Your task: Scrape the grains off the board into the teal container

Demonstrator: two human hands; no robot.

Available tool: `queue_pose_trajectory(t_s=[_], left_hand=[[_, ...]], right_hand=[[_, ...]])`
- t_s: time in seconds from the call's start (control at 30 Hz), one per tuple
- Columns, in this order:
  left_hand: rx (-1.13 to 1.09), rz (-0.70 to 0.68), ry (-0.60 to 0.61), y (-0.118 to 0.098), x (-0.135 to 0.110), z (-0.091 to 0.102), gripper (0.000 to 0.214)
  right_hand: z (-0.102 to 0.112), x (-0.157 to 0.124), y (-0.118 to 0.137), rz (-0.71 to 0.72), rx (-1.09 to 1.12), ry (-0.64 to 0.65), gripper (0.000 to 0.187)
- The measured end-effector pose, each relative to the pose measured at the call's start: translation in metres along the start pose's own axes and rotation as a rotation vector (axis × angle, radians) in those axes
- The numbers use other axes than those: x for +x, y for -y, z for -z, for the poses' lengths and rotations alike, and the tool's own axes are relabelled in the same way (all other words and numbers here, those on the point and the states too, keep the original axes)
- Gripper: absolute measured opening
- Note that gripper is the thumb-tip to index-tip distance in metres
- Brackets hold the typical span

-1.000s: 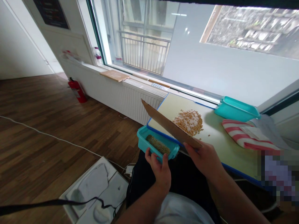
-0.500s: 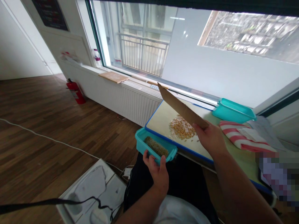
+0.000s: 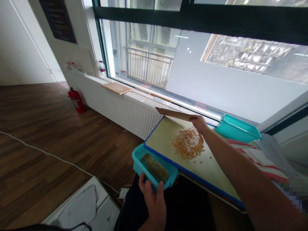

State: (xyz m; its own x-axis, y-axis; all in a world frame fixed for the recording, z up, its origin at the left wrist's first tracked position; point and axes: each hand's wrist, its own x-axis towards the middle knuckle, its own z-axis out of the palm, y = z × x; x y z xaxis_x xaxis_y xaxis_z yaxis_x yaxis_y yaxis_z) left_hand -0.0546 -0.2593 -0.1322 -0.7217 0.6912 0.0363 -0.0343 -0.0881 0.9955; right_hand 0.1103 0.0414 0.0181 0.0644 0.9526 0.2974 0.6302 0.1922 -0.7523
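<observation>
A wide window (image 3: 186, 75) backs a blue-edged, cream table (image 3: 156, 139). The right forearm (image 3: 237, 171) crosses it, partly hiding a striped cloth (image 3: 261, 158). One teal tub (image 3: 238, 129) stands beside the window. A second tub (image 3: 143, 171), containing greenish grains (image 3: 156, 167), is at the table's near edge, the left hand's (image 3: 152, 195) fingers clamped on its near side. The right hand's (image 3: 198, 123) fingers grip cardboard (image 3: 173, 113) beyond heaped yellow kernels (image 3: 187, 147) mixed with white grains (image 3: 192, 138).

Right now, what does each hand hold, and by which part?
The left hand holds the nearer teal box by its near wall; the right hand grips the cardboard by one end.
</observation>
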Motion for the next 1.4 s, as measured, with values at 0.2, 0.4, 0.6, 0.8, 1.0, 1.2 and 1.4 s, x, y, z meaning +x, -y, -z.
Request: queue_pose_trajectory(t_s=[0.2,0.4,0.6,0.8,1.0,1.2,1.4], left_hand=[[-0.03,0.01,0.004,0.002,-0.004,0.001,0.024],[-0.084,0.006,0.029,-0.001,-0.018,-0.002,0.021],[-0.046,-0.051,0.042,-0.003,-0.024,-0.003,0.02],[0.014,-0.069,0.039,-0.004,-0.023,-0.001,0.016],[0.011,-0.07,0.05,-0.006,-0.02,0.0,0.017],[-0.024,-0.044,0.034,-0.009,-0.019,0.0,0.018],[-0.012,-0.067,0.035,-0.012,-0.015,0.001,0.019]], right_hand=[[0.008,-0.018,-0.026,-0.051,0.086,0.08,0.036],[0.008,-0.034,-0.019,-0.095,0.106,0.157,0.044],[0.005,-0.059,0.006,-0.009,0.001,0.241,0.041],[0.002,-0.074,0.015,0.117,-0.102,0.316,0.04],[0.002,-0.079,0.015,0.155,-0.097,0.348,0.037],[0.003,-0.08,0.016,0.139,-0.015,0.378,0.036],[0.004,-0.079,0.015,0.085,0.036,0.39,0.036]])
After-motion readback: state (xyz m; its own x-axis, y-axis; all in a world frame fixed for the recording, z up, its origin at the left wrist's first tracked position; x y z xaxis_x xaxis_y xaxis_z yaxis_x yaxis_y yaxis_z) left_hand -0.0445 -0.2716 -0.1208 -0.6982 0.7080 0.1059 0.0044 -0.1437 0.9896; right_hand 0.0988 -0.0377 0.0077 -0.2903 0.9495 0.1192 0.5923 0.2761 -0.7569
